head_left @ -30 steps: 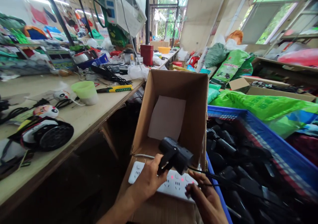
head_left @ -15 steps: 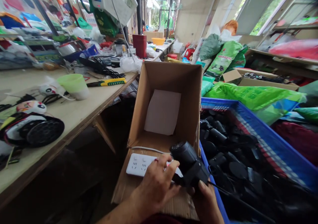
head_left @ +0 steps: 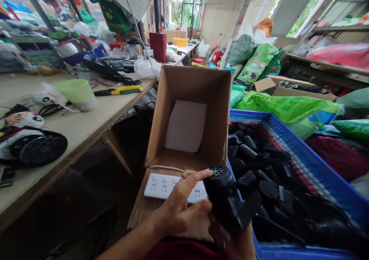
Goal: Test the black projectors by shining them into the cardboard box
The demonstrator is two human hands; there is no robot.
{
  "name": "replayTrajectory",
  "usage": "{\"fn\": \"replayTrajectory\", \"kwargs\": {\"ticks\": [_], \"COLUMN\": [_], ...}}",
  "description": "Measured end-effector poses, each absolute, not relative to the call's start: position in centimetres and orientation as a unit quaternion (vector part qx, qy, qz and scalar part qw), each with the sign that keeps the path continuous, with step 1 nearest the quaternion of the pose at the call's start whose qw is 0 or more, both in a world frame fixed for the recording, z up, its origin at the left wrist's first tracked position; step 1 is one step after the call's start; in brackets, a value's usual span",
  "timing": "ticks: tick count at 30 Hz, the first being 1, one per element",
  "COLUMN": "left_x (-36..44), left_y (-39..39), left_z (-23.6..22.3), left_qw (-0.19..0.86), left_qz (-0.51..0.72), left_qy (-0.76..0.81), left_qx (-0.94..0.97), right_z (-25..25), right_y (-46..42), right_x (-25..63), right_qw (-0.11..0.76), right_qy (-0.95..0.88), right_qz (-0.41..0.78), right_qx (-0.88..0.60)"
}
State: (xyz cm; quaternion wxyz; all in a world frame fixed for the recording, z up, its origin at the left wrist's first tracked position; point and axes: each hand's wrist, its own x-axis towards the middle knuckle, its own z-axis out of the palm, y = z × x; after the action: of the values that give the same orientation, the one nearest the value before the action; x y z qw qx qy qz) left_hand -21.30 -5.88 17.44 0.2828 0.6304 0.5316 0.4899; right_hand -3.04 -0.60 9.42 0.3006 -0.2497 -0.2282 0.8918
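A black hair dryer [head_left: 223, 198] with a round honeycomb grille [head_left: 218, 170] is tilted up in front of me. My right hand [head_left: 240, 242] grips it from below, fingers partly hidden behind it. Against the grille's edge rests the stretched index finger of my left hand [head_left: 180, 206]; its thumb points at the dryer's side, and the hand is open. Behind the hands, a white power strip [head_left: 158, 187] lies on a cardboard flap, partly covered by my left hand. A glow shows near the strip's right end.
An open cardboard box [head_left: 155, 137] stands ahead, a pale sheet [head_left: 186, 125] inside. At right, a blue crate [head_left: 273, 123] holds several black dryer parts. The workbench [head_left: 86, 131] at left carries a green cup [head_left: 76, 93] and a yellow-black cutter [head_left: 123, 90].
The dryer has turned so its grille faces up and shows clearly. My left hand has moved from the dryer's lower part to its grille end. The view has shifted slightly.
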Motion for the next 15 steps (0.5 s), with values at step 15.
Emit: {"fn": "replayTrajectory", "kwargs": {"ticks": [15], "left_x": [-20.3], "left_y": [-3.4], "left_z": [17.2], "left_qw": [0.316], "left_qz": [0.567], "left_qy": [0.628], "left_qx": [0.43], "right_z": [10.1], "right_y": [-2.4], "right_x": [-3.9], "right_qw": [0.172], "right_qy": [-0.09], "right_qz": [0.964], "right_qx": [-0.179]}}
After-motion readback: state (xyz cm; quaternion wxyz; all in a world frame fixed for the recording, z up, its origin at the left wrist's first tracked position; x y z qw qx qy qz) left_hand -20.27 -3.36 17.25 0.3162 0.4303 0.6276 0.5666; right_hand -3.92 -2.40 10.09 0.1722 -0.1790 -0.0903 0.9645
